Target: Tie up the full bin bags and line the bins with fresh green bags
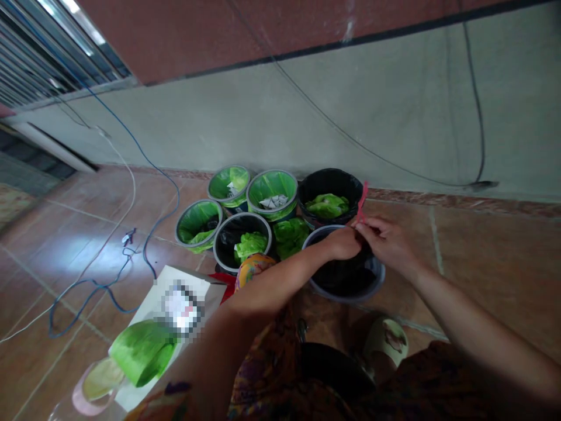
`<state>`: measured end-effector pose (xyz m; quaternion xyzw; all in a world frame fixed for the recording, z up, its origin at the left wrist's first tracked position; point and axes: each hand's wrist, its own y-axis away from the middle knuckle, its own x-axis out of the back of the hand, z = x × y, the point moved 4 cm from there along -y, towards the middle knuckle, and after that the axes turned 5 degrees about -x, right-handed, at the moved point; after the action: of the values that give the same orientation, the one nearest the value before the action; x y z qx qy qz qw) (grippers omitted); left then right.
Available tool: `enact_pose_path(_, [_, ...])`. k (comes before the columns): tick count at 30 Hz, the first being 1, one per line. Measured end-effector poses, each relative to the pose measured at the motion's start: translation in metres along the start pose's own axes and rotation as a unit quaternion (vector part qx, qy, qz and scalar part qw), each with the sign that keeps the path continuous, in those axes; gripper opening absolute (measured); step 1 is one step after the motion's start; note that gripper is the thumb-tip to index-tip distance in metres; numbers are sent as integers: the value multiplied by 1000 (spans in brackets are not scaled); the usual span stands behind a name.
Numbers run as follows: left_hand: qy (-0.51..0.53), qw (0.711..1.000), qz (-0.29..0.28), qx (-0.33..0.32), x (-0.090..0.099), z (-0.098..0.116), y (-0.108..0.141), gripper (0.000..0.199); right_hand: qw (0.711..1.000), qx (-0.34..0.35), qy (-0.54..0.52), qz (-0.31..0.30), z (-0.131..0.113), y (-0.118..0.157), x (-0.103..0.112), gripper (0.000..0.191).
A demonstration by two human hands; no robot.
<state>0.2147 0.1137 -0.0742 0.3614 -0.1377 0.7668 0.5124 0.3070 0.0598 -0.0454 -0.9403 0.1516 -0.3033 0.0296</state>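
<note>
My right hand [390, 242] is pinched on a pink drawstring [363, 202] that sticks up at the far edge of the nearest bin. Beside it my left hand [348, 242] is closed at the top of the black bin bag [344, 283], its fingertips turned down and partly hidden. The bag lines a bin with a pale purple rim [380, 278]. Right behind stands another black-lined bin [331, 178] with a crumpled green bag [328, 204] inside.
Several green- and black-lined bins [225, 217] stand left of my hands, by the wall. A white box [188, 278], a green bag roll [144, 351] and a pink-rimmed container [85, 389] lie lower left. Blue cable [153, 219] loops across the tiles.
</note>
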Motion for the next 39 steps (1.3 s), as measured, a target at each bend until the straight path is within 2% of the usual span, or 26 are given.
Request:
enact_pose_path(5, [95,994,62,-2,9,1,7,26,995,68,63,29,-1,-5,12,31])
enact_pose_path(8, [187,975,111,-38,5,1,5,25,989,112,92,43,-8,-5,17,31])
enact_pose_path(10, [243,957,152,-50,3,-1,3,27,989,124,78,30,-12,-6,19,30])
enact_pose_path(12, [288,939,180,-42,1,-4,2,32,993,94,68,2,-11,-7,18,31])
enact_pose_path(16, [347,918,189,-8,3,-10,4,38,991,-26,110,-66,1,-7,16,41])
enact_pose_path(19, [372,909,185,31,9,-15,9,40,987,-35,131,-80,5,-7,17,33])
enact_pose_path(22, [404,896,175,65,13,-20,11,41,985,-49,123,-110,4,-8,19,36])
enact_pose_path(26, [447,879,140,87,16,-23,11,37,971,-97,33,-217,1,-6,19,46])
enact_pose_path(29, [489,859,118,99,21,-22,13,31,949,-137,-53,-281,-5,2,18,47])
enact_pose_path(32, [514,843,112,114,28,-20,16,32,921,-180,-94,-333,-11,12,16,46])
enact_pose_path(34, [510,845,107,116,33,-18,16,33,904,-182,-103,-373,-15,17,15,43])
enact_pose_path(36, [474,868,103,104,36,-16,16,30,898,-167,-94,-396,-14,18,16,41])
enact_pose_path(37, [446,885,100,91,38,-15,15,28,906,-165,-82,-382,-11,15,17,41])
enact_pose_path(39, [378,919,97,51,40,-11,15,22,942,-170,-45,-285,0,5,24,42])
